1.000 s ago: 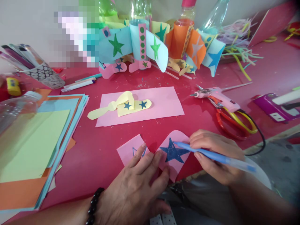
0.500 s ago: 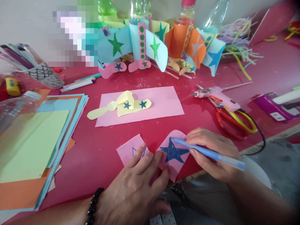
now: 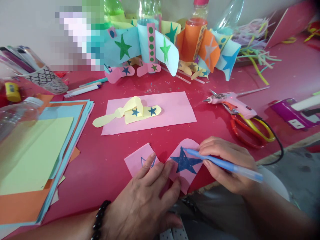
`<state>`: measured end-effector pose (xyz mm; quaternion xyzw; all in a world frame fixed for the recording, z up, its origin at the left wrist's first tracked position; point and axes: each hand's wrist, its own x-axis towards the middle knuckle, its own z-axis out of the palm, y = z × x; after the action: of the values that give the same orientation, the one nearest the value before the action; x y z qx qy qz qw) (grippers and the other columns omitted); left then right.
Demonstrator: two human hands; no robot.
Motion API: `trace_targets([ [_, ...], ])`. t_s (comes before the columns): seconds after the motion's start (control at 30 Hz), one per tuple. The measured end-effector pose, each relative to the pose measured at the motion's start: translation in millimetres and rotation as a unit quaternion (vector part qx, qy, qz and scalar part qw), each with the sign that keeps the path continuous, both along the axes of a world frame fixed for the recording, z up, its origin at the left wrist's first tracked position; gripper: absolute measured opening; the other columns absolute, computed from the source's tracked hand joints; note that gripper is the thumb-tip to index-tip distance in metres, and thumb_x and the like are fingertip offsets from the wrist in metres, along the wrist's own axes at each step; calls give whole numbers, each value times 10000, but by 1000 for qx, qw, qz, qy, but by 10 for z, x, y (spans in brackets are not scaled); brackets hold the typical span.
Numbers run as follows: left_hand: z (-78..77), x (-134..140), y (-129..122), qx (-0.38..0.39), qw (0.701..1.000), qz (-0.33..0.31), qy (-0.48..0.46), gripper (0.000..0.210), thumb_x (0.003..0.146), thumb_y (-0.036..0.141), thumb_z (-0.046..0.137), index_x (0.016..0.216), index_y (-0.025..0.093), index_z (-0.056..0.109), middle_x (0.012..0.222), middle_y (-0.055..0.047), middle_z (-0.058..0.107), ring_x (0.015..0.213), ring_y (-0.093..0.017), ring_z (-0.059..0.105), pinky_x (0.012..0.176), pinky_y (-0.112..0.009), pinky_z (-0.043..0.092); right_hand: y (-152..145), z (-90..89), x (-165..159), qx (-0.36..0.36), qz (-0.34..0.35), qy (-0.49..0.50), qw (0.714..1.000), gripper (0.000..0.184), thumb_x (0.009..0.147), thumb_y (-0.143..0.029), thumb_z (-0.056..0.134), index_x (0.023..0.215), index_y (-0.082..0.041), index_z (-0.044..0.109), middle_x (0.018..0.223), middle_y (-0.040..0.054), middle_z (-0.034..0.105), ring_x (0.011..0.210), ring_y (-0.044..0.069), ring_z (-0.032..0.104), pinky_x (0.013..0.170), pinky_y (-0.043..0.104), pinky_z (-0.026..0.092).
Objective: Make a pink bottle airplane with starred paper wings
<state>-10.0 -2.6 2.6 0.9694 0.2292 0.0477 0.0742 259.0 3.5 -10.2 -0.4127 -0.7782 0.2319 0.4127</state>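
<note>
My right hand [image 3: 228, 163] grips a blue felt-tip pen [image 3: 222, 163], its tip at the upper arm of a filled-in blue star [image 3: 185, 161]. That star is on a pink paper piece [image 3: 185, 183] with a rounded top, near the table's front edge. Spread flat, my left hand [image 3: 150, 190] presses on the lower left of this piece. Its fingers also cover part of a second pink piece [image 3: 136, 160], where the outline of a blue star partly shows. Behind both pieces, a pink sheet [image 3: 175, 110] bears yellow paper cut-outs [image 3: 142, 113] with two blue stars.
A stack of coloured paper [image 3: 32, 153] with a clear bottle [image 3: 17, 113] lies left, below a pen cup [image 3: 45, 78]. At right are a pink glue gun [image 3: 235, 101], scissors [image 3: 250, 133] and a purple item [image 3: 290, 113]. Decorated bottle planes [image 3: 147, 43] line the back.
The pen in my right hand has shifted very slightly down and to the right on the star. My left hand stays in place.
</note>
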Motion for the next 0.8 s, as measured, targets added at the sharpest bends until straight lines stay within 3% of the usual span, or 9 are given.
trace_targets([
  [0.8, 5, -9, -16, -17, 1000, -2, 6, 578, 992, 602, 336, 1306, 176, 568, 1455, -151, 524, 1353, -287, 476, 1171, -550, 319, -11, 61, -3, -17, 20, 30, 999, 229, 747, -35, 614, 929, -172, 631, 773, 77, 638, 710, 217, 635, 645, 372, 542],
])
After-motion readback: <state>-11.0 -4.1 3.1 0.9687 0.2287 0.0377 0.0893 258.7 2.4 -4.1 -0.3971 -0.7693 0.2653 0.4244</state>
